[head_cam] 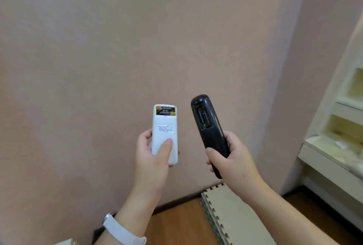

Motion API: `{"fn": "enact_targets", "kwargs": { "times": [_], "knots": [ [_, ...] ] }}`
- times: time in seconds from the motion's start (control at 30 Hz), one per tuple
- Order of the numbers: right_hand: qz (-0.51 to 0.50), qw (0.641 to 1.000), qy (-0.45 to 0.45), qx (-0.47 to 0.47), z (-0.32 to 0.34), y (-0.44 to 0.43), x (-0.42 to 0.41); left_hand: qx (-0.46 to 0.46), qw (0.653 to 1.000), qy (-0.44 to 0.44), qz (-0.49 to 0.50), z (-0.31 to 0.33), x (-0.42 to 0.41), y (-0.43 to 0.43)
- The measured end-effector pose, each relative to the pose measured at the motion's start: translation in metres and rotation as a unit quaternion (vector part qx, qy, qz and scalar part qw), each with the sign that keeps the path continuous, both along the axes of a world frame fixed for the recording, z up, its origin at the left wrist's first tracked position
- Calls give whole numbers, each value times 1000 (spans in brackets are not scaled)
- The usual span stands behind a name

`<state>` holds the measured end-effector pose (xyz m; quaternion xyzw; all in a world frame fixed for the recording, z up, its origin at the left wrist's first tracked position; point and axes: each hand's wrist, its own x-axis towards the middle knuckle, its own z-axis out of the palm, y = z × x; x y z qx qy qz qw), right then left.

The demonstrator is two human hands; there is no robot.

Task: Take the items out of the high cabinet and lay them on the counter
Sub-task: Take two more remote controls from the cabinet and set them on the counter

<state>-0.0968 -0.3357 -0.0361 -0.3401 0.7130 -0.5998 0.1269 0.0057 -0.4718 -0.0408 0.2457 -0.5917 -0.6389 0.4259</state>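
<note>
My left hand (pixel 152 158) grips a white remote control (pixel 165 127) upright, back side toward me; its battery cover is off and two batteries show at the top. My right hand (pixel 233 158) grips a black remote control (pixel 208 127), also back side up, with an open, empty battery bay. Both are held in front of a plain pinkish wall. No high cabinet or counter surface is plainly in view.
A white shelving unit (pixel 337 138) with open compartments stands at the right edge. Stacked foam puzzle mats (pixel 233 217) lie on the wooden floor (pixel 176 223) below my hands. A white watch band is on my left wrist.
</note>
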Motion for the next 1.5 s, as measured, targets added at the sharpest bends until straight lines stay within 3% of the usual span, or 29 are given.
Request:
{"fn": "enact_targets", "kwargs": {
  "times": [0.37, 0.6, 0.83, 1.3, 1.5],
  "knots": [
    [-183, 982, -47, 3, -46, 262, -122, -6, 980, -62, -191, -31, -170, 230],
    [-305, 950, -70, -8, -61, 375, -158, -38, 948, -101, -298, -40, -243, 329],
    [-407, 908, -97, 9, -84, 432, -189, -27, 913, -107, -393, -61, -323, 389],
    [-593, 788, -157, 55, -105, 483, -316, 24, 797, -147, -585, -116, -525, 468],
    [-648, 739, -170, 62, -112, 510, -326, 20, 740, -169, -651, -136, -562, 515]
  ]
}}
